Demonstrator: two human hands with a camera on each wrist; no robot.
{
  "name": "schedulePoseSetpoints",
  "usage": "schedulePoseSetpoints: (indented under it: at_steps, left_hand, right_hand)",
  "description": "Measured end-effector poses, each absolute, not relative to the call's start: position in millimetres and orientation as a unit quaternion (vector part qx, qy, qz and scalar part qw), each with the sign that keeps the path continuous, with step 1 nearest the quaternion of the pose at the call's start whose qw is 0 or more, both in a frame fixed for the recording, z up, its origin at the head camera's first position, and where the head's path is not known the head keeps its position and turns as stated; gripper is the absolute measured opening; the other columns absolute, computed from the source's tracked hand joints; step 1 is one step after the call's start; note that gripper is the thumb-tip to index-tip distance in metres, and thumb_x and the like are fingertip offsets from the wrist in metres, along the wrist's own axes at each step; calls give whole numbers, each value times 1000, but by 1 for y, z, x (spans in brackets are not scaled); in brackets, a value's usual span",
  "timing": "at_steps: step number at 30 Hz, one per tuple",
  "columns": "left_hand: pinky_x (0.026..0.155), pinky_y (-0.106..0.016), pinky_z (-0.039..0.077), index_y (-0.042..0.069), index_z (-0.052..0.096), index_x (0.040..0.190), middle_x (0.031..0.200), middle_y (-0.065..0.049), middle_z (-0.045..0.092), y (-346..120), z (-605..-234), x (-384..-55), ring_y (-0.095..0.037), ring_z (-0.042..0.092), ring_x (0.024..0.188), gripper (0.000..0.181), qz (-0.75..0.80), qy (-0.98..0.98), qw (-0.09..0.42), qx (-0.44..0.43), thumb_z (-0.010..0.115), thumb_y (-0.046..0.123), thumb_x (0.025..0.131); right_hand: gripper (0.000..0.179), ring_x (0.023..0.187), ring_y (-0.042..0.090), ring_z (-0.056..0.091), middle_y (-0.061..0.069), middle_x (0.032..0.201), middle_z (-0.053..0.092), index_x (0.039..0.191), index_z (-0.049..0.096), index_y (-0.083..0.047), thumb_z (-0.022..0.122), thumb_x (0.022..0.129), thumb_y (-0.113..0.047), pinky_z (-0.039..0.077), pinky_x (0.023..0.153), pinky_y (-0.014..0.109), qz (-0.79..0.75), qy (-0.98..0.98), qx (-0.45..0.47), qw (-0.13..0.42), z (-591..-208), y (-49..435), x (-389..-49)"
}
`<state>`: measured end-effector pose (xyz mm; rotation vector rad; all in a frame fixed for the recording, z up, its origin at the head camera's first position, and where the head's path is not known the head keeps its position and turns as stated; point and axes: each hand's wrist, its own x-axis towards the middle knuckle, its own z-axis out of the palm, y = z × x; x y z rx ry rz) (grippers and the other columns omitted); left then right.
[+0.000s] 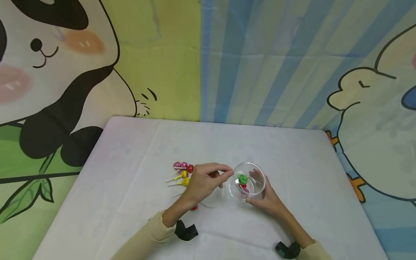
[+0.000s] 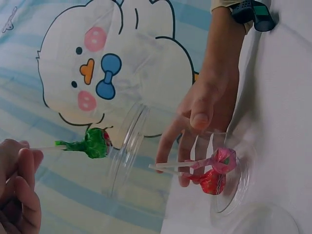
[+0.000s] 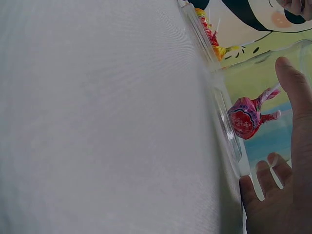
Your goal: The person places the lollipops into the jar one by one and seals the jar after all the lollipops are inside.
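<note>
My left hand (image 1: 205, 181) pinches the thin white stick of a green-wrapped lollipop (image 2: 97, 143). The candy head hangs right at the mouth of a clear jar (image 2: 127, 146), shown in the left wrist view. Around the side of that jar my right hand (image 1: 271, 200) curls its fingers and thumb, holding it on the table. Inside, near the bottom, lie a pink lollipop (image 2: 224, 161) and a red lollipop (image 2: 213, 183), sticks pointing toward the mouth. In the head view the left forearm partly hides a group of loose lollipops.
Left of the jar, yellow lollipops (image 1: 183, 181), pink lollipops (image 1: 177, 165) and a red lollipop (image 1: 190, 168) lie on the white tablecloth (image 1: 136, 216). A clear round piece (image 2: 265, 222) rests beside the jar. Behind the table hangs a cartoon-printed backdrop (image 1: 260, 65).
</note>
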<state>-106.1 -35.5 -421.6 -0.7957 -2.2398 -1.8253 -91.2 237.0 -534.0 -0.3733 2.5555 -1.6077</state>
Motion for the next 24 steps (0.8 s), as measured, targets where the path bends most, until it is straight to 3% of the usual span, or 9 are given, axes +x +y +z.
schedulePoseSetpoints:
  at_steps: [4, 6, 13, 21, 24]
  left_hand:
    - [48, -14, 43, 12, 77, 98, 87, 1, 76, -16, -424, -114, 5, 50, 51, 14, -520, -800, 53, -296, 72, 21, 88]
    - [46, -11, 39, 12, 77, 98, 88, 1, 76, -9, -427, -119, 8, 48, 48, 14, -472, -824, 49, -310, 72, 21, 88]
    - [40, -11, 30, 13, 77, 100, 90, 2, 77, 4, -431, -128, 12, 44, 38, 16, -416, -856, 13, -305, 70, 23, 89]
    - [41, -13, 30, 17, 77, 101, 91, 5, 77, 10, -428, -129, 12, 43, 38, 16, -370, -882, -22, -291, 70, 24, 89]
    - [42, -14, 30, 17, 76, 103, 93, 6, 77, 13, -428, -128, 11, 44, 39, 17, -342, -892, -30, -293, 69, 24, 90]
  right_hand:
    - [102, 134, -2, 37, 8, 149, 44, 151, 24, -15, 86, 70, -14, 22, 110, 13, -532, 835, -133, 46, -532, 237, -92]
    - [102, 135, 3, 38, 9, 149, 44, 151, 24, -13, 86, 70, -14, 21, 105, 5, -532, 835, -135, 44, -532, 236, -92]
    - [104, 137, 24, 40, 9, 149, 44, 152, 23, -18, 87, 70, -16, 26, 108, 17, -520, 843, -128, 50, -530, 235, -92]
    - [105, 138, 28, 39, 9, 150, 43, 152, 23, -18, 87, 70, -15, 22, 106, 8, -519, 843, -129, 48, -531, 237, -92]
    - [104, 138, 32, 37, 11, 150, 42, 152, 22, -19, 86, 70, -14, 24, 113, 21, -521, 842, -132, 50, -531, 237, -91]
